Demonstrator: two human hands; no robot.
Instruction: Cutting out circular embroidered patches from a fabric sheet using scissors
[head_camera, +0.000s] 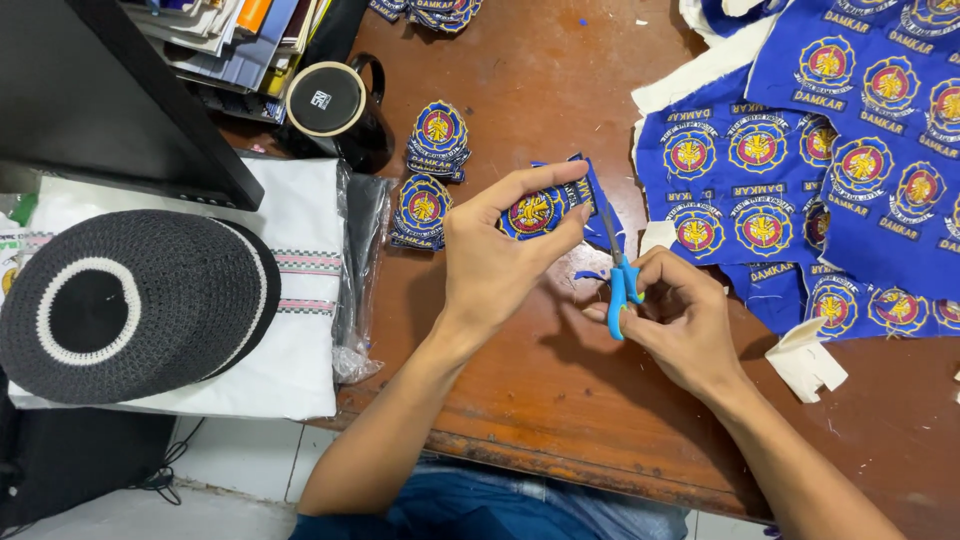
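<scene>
Patch (537, 211), a round embroidered badge of blue, yellow and red with a fringe of uncut blue cloth, sat near the middle of the frame, pinched between the thumb and fingers of the left hand (492, 260). That grip was clenched on the badge's lower left edge, so the badge stood out to the upper right of the hand, its loose cloth trailing toward the right.

Just beside it, right of centre, the right hand (683, 318) held the blue-handled scissors (619, 270), fingers closed through the loops. The blades ran up and slightly left from the handles, their long axis nearly upright in the frame, and met the cloth fringe at the badge's right edge. How far the blades were parted could not be told. The right hand lay lower and farther right than the badge; the left was the one touching it.

Both hands hovered above the brown wooden worktop (560, 400). Stacks of cut badges (432, 170) lay at upper centre-left, and a sheet of uncut badges (850, 170) filled the upper right.
</scene>
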